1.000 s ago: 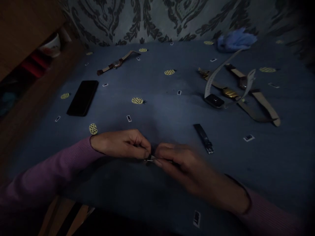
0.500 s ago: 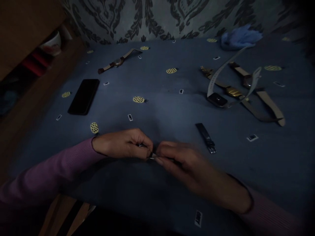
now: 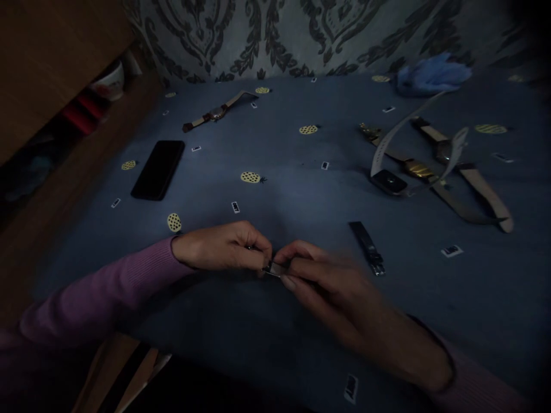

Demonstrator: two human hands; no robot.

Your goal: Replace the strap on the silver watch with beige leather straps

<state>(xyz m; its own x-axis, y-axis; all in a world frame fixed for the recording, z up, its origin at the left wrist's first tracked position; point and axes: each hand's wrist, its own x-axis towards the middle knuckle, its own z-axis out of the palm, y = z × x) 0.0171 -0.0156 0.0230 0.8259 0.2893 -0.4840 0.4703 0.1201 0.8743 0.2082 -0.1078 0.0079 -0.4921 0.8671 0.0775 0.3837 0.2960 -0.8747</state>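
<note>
Close together over the near middle of the table, my left hand [image 3: 232, 246] and my right hand [image 3: 331, 287] are both closed in pinches on a small silvery and dark piece [image 3: 274, 269]. Fingers cover most of it, so its kind does not show. A tiny shiny bit peeps out between the left fingers. To the right of my right hand lies a dark watch strap [image 3: 365, 245] with a metal buckle, touched by neither hand.
A black phone [image 3: 158, 170] lies at left, with a brown-strapped watch [image 3: 216, 113] behind it. At right are a smartwatch with a pale band [image 3: 390, 182], a gold-coloured watch [image 3: 417, 169] and another watch [image 3: 442, 150]. A blue crumpled cloth [image 3: 433, 74] sits by the patterned wall.
The whole view has shifted slightly, so the table things appear a little further right. More of the silvery piece shows between my fingertips; both hands keep their pinch.
</note>
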